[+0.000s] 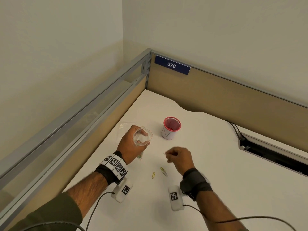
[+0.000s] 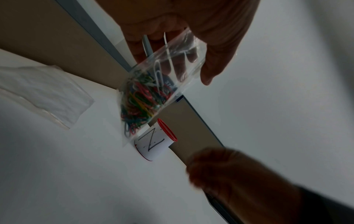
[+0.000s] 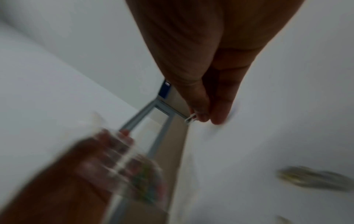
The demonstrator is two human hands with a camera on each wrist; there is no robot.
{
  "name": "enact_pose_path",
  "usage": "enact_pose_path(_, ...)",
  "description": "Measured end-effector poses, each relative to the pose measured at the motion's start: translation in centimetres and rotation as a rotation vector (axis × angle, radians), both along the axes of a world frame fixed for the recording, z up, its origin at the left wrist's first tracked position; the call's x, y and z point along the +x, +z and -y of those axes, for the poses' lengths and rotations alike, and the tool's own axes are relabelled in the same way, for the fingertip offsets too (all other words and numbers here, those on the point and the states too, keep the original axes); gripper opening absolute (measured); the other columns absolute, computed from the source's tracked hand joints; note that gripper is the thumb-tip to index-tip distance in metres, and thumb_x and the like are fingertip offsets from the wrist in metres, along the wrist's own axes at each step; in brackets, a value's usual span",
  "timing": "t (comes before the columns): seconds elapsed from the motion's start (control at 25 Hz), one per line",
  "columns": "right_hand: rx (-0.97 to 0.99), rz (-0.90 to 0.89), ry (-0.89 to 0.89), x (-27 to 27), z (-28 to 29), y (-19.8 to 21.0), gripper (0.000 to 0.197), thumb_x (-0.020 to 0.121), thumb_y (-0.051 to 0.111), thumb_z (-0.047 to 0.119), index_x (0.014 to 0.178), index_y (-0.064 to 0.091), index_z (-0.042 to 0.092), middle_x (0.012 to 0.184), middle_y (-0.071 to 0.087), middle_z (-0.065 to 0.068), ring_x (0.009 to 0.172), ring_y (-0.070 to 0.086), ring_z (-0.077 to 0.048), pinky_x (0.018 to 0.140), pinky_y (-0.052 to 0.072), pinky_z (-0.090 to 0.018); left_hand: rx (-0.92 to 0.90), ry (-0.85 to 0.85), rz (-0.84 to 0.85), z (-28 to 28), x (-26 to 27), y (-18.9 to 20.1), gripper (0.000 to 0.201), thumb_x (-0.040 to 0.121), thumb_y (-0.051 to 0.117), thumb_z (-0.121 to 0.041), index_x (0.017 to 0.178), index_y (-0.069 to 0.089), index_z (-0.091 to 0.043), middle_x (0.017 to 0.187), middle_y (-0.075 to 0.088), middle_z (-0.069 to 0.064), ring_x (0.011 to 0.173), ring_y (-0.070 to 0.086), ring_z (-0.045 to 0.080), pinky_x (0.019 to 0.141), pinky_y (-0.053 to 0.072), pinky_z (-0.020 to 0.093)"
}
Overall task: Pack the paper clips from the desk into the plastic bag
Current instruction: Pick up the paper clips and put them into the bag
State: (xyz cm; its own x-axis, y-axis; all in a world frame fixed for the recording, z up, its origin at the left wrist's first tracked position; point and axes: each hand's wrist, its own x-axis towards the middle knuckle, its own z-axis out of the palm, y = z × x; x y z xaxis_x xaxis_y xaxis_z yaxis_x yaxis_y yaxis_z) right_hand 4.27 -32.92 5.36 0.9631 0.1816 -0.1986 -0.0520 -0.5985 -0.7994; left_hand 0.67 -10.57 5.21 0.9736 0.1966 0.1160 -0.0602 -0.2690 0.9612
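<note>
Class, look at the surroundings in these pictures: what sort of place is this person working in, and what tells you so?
Probably an office cubicle: low partition walls enclose a white desk, a blue number plate reads 376, and a red mesh pen cup stands on it.

Left hand (image 2: 191, 30) grips top of clear plastic bag (image 2: 162, 72), bag hanging above desk (image 2: 67, 174). Colored paper clips (image 2: 141, 103) bunched in bag bottom. Red-rimmed cup (image 2: 157, 144) near partition. Right hand (image 2: 229, 174) blurred, low right. Empty bag (image 2: 44, 94) flat near left edge.
</note>
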Motion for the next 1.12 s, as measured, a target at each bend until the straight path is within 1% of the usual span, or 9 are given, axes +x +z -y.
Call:
enact_pose_path(0.12, 0.185, 0.123, 0.034, 0.3, -2.6, 6.1, 0.009, 0.082, 0.069, 0.001, 0.087, 0.074, 0.006, 0.083, 0.074, -0.006, 0.063, 0.068, -0.011, 0.064, 0.056, -0.017, 0.014, -0.004, -0.030, 0.5, -0.1, 0.2, 0.036, 0.080, 0.081, -0.016, 0.105, 0.056, -0.018, 0.112, 0.067, -0.006, 0.111, 0.063, 0.009, 0.087, 0.045, 0.011)
enact_pose_path(0.24, 0.179, 0.216, 0.154, 0.3, -5.0, 10.0, 0.009, 0.085, 0.069, 0.006, 0.091, 0.074, 0.011, 0.082, 0.072, 0.001, 0.069, 0.068, -0.010, 0.071, 0.058, -0.019, 0.027, -0.011, -0.043, 0.9, -0.2, 0.4, 0.037, 0.080, 0.082, -0.020, 0.106, 0.055, -0.022, 0.110, 0.066, -0.009, 0.109, 0.061, 0.004, 0.081, 0.047, 0.013)
enact_pose_path(0.36, 0.038, 0.288, 0.257, 0.3, -6.8, 10.7, 0.009, 0.086, 0.068, 0.011, 0.093, 0.074, 0.010, 0.085, 0.070, -0.001, 0.075, 0.066, -0.011, 0.075, 0.058, -0.022, 0.029, -0.005, -0.044, 1.0, 0.0, 0.7, 0.038, 0.080, 0.081, -0.018, 0.104, 0.052, -0.026, 0.103, 0.065, -0.010, 0.102, 0.062, 0.003, 0.075, 0.046, 0.008)
enact_pose_path(0.52, -0.191, 0.374, 0.352, -0.2, -8.3, 10.1, 0.013, 0.090, 0.064, 0.015, 0.099, 0.072, 0.013, 0.096, 0.070, -0.003, 0.085, 0.065, -0.018, 0.082, 0.058, -0.035, 0.008, 0.003, -0.074, 1.2, 0.1, 0.7, 0.044, 0.078, 0.081, -0.012, 0.104, 0.050, -0.028, 0.097, 0.064, -0.004, 0.093, 0.065, 0.017, 0.075, 0.052, 0.023)
enact_pose_path(0.68, -0.091, 0.438, 0.263, -0.4, -7.2, 10.6, 0.016, 0.092, 0.059, 0.011, 0.101, 0.072, 0.013, 0.096, 0.070, -0.002, 0.087, 0.064, -0.014, 0.082, 0.054, -0.025, 0.027, 0.008, -0.028, 1.0, -0.5, 0.7, 0.038, 0.080, 0.081, -0.014, 0.106, 0.053, -0.021, 0.103, 0.064, -0.009, 0.105, 0.060, 0.007, 0.083, 0.046, 0.014)
enact_pose_path(0.8, -0.079, 0.403, 0.119, 0.7, -4.7, 8.1, 0.014, 0.090, 0.060, 0.011, 0.097, 0.072, 0.014, 0.095, 0.071, 0.001, 0.083, 0.065, -0.015, 0.081, 0.054, -0.025, 0.032, 0.018, -0.006, 0.6, -0.9, 0.6, 0.036, 0.079, 0.081, -0.014, 0.106, 0.057, -0.017, 0.107, 0.067, -0.007, 0.111, 0.060, 0.007, 0.085, 0.042, 0.003)
enact_pose_path(0.88, -0.260, 0.265, 0.083, 1.2, -2.8, 4.1, 0.011, 0.088, 0.064, 0.020, 0.094, 0.071, 0.014, 0.098, 0.071, -0.002, 0.088, 0.065, -0.020, 0.082, 0.053, -0.032, 0.017, 0.023, 0.004, 0.4, -1.0, 0.5, 0.035, 0.079, 0.081, -0.012, 0.105, 0.058, -0.015, 0.107, 0.068, -0.005, 0.111, 0.061, 0.010, 0.084, 0.040, -0.001)
enact_pose_path(1.0, -0.540, -0.030, 0.169, -0.5, -1.0, -2.2, 0.033, 0.086, 0.067, 0.036, 0.108, 0.065, 0.012, 0.115, 0.062, -0.006, 0.107, 0.058, -0.025, 0.091, 0.046, -0.032, 0.008, 0.019, 0.023, 0.3, -0.9, 0.6, 0.035, 0.079, 0.081, -0.011, 0.105, 0.058, -0.014, 0.108, 0.068, -0.004, 0.111, 0.062, 0.013, 0.084, 0.040, -0.002)
enact_pose_path(1.12, -0.704, -0.082, 0.304, -2.4, -0.9, -5.9, 0.031, 0.089, 0.062, 0.027, 0.114, 0.059, 0.009, 0.121, 0.054, -0.010, 0.112, 0.054, -0.029, 0.092, 0.047, -0.034, -0.005, 0.006, 0.034, -0.1, -0.7, 0.3, 0.034, 0.079, 0.081, -0.013, 0.105, 0.058, -0.015, 0.110, 0.068, -0.004, 0.113, 0.063, 0.016, 0.087, 0.042, 0.001)
